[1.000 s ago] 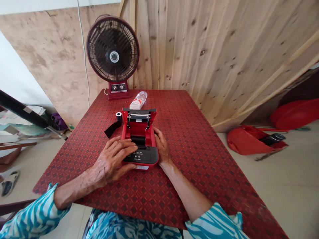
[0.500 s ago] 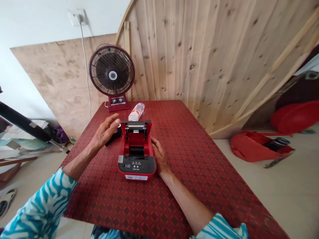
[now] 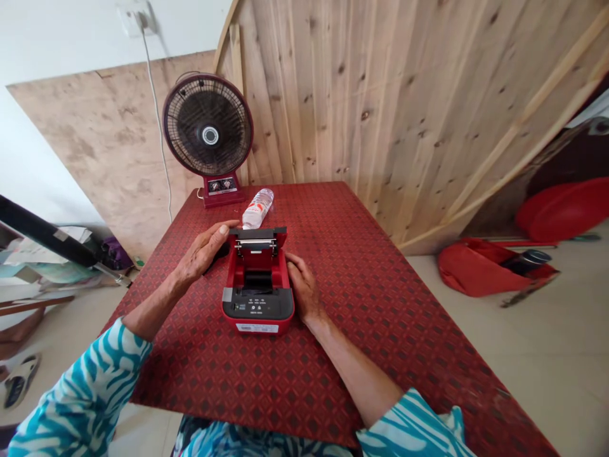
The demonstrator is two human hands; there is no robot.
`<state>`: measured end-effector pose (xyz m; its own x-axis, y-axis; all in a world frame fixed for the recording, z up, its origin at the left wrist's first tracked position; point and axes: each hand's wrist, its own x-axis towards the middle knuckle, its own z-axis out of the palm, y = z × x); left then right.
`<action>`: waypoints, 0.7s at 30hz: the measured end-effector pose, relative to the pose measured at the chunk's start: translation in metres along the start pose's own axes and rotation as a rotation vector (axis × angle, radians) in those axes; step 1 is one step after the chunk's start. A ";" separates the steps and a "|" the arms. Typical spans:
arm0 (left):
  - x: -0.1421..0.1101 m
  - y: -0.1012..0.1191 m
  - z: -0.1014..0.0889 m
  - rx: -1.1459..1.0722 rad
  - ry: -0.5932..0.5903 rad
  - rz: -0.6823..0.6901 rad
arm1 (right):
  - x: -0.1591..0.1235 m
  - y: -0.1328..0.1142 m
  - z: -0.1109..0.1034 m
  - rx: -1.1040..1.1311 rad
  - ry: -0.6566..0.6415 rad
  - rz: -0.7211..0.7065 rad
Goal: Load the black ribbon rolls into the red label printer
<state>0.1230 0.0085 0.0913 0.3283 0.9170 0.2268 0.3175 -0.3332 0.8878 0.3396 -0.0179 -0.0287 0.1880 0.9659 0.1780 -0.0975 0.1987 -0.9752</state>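
A small red and black label printer [image 3: 258,311] sits on the table with its lid [image 3: 257,233] raised, showing a black roller inside. My left hand [image 3: 202,252] is at the lid's upper left corner, fingers stretched out and thumb apart; whether the fingertips touch the lid's back is hard to see. Against the printer's right side wall, my right hand [image 3: 305,289] holds the body with bent fingers, partly hidden by the printer. Just behind the lid lies a clear plastic bottle [image 3: 258,208] with a red and white label. A dark object is partly covered by my left hand.
A dark red table fan [image 3: 209,134] stands at the back left of the patterned red table [image 3: 371,317]. Wooden boards [image 3: 361,95] rise behind it. On the floor to the right is a red bag [image 3: 469,270] with a dark cylinder in it.
My left hand has moved right to the lid's upper left corner. The lid appears tilted slightly more forward. My right hand stays at the printer's side, and the view has shifted a little.
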 end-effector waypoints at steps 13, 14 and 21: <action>0.000 0.000 0.003 -0.052 -0.030 0.000 | -0.033 -0.086 -0.004 -0.727 -0.524 -0.439; 0.000 0.000 0.003 -0.057 -0.029 0.002 | -0.031 -0.086 -0.002 -0.738 -0.520 -0.437; 0.000 -0.005 0.005 -0.042 0.001 0.009 | -0.019 -0.083 0.003 -0.764 -0.533 -0.435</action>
<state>0.1260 0.0092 0.0851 0.3303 0.9142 0.2349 0.2771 -0.3318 0.9017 0.3414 -0.0525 0.0492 -0.4181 0.8208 0.3893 0.5583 0.5702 -0.6026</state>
